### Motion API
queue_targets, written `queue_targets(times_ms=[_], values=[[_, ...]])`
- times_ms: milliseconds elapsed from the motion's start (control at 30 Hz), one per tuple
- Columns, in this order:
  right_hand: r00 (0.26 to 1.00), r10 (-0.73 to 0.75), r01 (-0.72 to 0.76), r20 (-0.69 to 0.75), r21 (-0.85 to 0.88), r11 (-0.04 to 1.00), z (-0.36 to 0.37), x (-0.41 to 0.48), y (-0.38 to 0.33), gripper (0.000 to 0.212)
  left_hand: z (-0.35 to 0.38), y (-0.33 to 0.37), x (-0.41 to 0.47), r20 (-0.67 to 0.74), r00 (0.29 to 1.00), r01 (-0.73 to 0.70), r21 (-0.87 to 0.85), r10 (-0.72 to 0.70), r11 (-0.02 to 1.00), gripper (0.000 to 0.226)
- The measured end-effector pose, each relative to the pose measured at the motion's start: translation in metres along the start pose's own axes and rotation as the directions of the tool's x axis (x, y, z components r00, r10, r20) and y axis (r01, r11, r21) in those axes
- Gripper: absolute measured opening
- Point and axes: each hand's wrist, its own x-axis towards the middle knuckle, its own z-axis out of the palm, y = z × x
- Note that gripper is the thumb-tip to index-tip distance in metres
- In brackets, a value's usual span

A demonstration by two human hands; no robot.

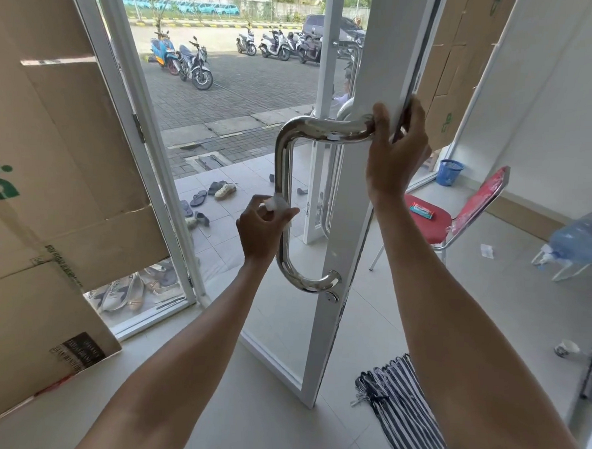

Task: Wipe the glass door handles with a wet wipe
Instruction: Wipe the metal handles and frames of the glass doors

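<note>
Pinching a crumpled white wet wipe (278, 202) against the upright run of the polished chrome D-shaped pull handle (284, 155), the left hand (261, 231) sits midway down the tube. The right hand (394, 154) curls round the white-framed glass door (355, 207) edge beside the handle's upper bend. Right of the handle, a red padded chair (433, 228) carries a flat wipes packet (422, 210).

Gap between handle (283, 162) bar and door (353, 210) open above left hand (263, 226), which holds wipe (278, 202) on bar; right hand (394, 152) blocks top bend. Doorway left free, cardboard (69, 143) beyond.
</note>
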Motion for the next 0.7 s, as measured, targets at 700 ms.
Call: queue_targets(times_ms=[700], values=[[1.0, -0.017, 0.015, 0.026, 0.061, 0.998, -0.002, -0.002, 0.0, 0.025, -0.008, 0.058, 0.04, 0.015, 0.989, -0.147, -0.011, 0.147, 0.989, 0.047]])
